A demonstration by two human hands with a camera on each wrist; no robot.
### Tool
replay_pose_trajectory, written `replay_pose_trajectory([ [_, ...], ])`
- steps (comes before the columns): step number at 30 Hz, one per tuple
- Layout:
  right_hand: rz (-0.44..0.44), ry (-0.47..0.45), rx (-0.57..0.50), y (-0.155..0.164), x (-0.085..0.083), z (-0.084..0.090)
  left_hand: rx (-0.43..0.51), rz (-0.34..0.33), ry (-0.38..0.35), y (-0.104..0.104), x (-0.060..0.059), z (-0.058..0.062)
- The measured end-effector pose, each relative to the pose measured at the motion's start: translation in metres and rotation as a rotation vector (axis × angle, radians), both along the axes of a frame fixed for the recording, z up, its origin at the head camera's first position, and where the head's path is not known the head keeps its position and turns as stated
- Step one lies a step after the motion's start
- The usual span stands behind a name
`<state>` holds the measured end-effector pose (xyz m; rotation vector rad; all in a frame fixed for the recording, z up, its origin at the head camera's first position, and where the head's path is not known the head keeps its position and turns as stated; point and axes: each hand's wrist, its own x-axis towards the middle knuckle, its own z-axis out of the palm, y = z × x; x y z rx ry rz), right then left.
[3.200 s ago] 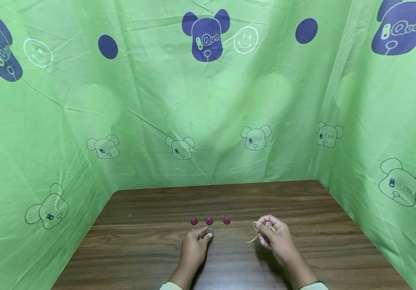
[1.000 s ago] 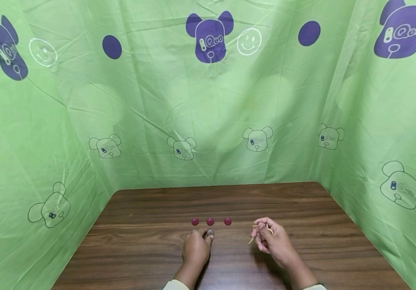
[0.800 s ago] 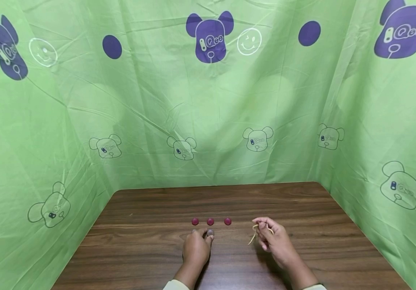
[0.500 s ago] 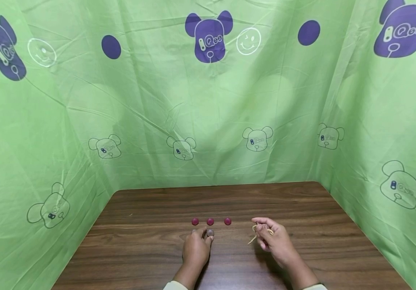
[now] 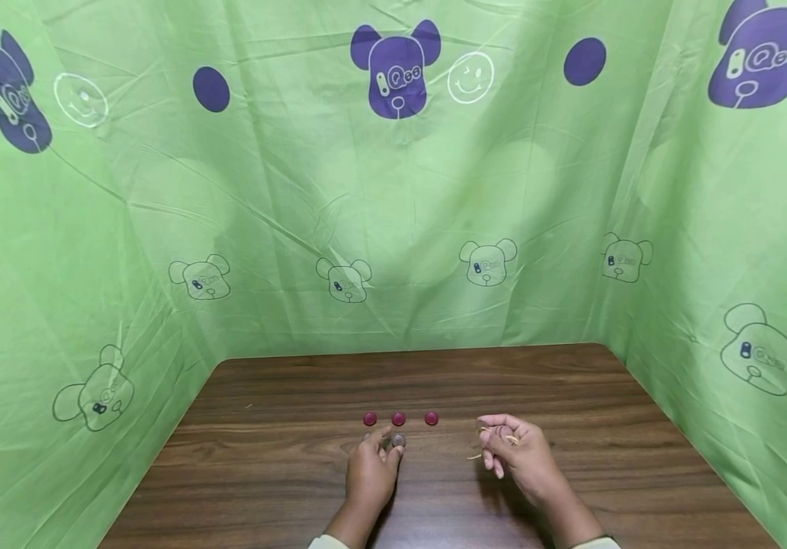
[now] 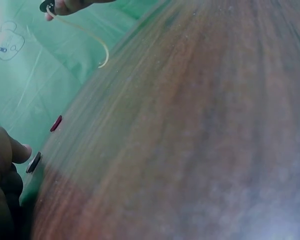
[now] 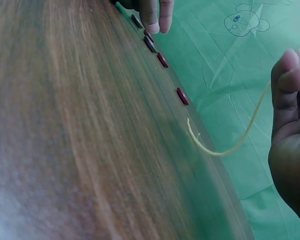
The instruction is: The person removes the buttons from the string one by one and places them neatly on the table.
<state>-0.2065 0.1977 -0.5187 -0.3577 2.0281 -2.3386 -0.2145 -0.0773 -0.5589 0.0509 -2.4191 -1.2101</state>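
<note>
In the head view my left hand (image 5: 370, 471) rests low over the table, its thumb at a grey button (image 5: 399, 441). Another grey button (image 5: 366, 437) lies partly hidden at its fingers. Behind them, three dark red buttons (image 5: 398, 419) lie in a row. My right hand (image 5: 518, 451), raised to the right, pinches a dark grey button (image 6: 47, 6) with a pale yellow string (image 6: 92, 36) at it. One end of the string hangs curved below the fingers; whether it passes through a hole cannot be made out.
The brown wood-grain table (image 5: 284, 396) stands among green cloth walls (image 5: 393, 191) printed with bear heads. A tiny pale speck (image 5: 248, 406) lies on the table toward the left.
A dark grey button now shows at my right fingertips, where earlier mainly looped string was visible. The string's loose end has shifted. My left hand stays by the grey buttons, its fingers moving slightly.
</note>
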Motion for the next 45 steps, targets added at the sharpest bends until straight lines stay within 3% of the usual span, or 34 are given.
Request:
replay_pose_trajectory([
  [13, 0.069, -0.003, 0.021, 0.002, 0.001, 0.0, 0.074, -0.064, 0.005, 0.0, 0.002, 0.003],
  [30, 0.125, 0.007, 0.0, 0.0, 0.002, -0.001, 0.152, -0.216, 0.169, 0.012, 0.014, 0.009],
  [37, 0.162, 0.077, -0.013, -0.001, 0.003, -0.003, 0.238, -0.335, 0.116, 0.016, 0.018, 0.012],
  [45, 0.194, 0.12, -0.012, -0.003, 0.003, -0.002, 0.293, -0.385, 0.057, 0.019, 0.025, 0.019],
])
